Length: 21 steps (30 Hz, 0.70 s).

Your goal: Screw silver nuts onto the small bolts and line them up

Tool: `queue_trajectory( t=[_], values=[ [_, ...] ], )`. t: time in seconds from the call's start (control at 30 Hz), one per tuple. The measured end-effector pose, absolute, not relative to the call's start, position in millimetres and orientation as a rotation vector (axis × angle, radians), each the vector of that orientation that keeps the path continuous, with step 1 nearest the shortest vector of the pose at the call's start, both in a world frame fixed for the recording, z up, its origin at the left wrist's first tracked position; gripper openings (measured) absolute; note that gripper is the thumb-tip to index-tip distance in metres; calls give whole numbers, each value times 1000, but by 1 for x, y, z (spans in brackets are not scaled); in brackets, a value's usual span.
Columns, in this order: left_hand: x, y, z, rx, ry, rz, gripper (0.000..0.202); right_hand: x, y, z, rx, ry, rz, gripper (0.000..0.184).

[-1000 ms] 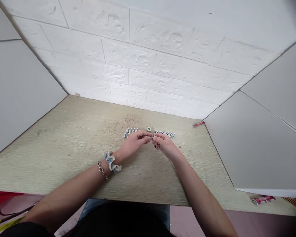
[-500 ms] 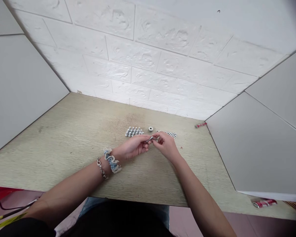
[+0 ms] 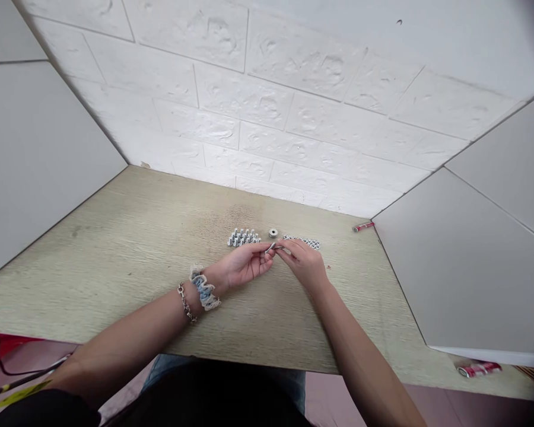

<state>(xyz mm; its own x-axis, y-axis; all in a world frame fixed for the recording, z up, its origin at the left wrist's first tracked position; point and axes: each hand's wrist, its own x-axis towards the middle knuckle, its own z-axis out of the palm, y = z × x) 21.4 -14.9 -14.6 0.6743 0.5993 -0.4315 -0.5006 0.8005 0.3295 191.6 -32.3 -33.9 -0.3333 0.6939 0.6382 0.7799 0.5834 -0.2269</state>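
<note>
My left hand is closed, its thumb and fingers pinching a small silvery metal part. From the right, my right hand meets it, thumb and forefinger pinched on a thin shiny metal edge. Whether both hands grip one part or two, I cannot tell. Just beyond the fingertips lies a round metal piece with a dark centre hole. Several bolts stand upright in rows behind my left hand. Several nuts lie in rows beyond my right hand, which partly covers them.
A textured white brick-pattern wall closes the back of the wooden tabletop. Grey panels rise at both sides. One red cylinder lies by the right panel's back corner, another red cylinder near the front right edge.
The metal part has tilted slightly between my fingertips, and my right fingers have shifted a little around it. The whole view has drifted slightly. The bolts and nuts keep their places.
</note>
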Motion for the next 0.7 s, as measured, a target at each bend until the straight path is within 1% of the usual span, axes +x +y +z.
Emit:
queue_trajectory(
  t=[0.07, 0.2, 0.33, 0.5, 0.6, 0.7],
  values=[
    [21, -14, -15, 172, 545, 624, 14, 192, -32, -35, -1166, -2097, -232, 20],
    [22, -15, -14, 141, 538, 627, 15, 193, -32, -33, -1138, -2151, -328, 14],
    [21, -15, -12, 138, 539, 638, 15, 194, -33, -29, -1110, -2192, -388, 16],
    [20, -15, -14, 199, 556, 627, 13, 191, -34, -30, -1117, -2127, -299, 14],
    [21, -15, -14, 271, 554, 595, 10, 190, -35, -32, -1158, -2099, -230, 16],
    [22, -18, -13, 376, 589, 589, 7, 190, -37, -31, -1216, -2130, -234, 19]
  ],
)
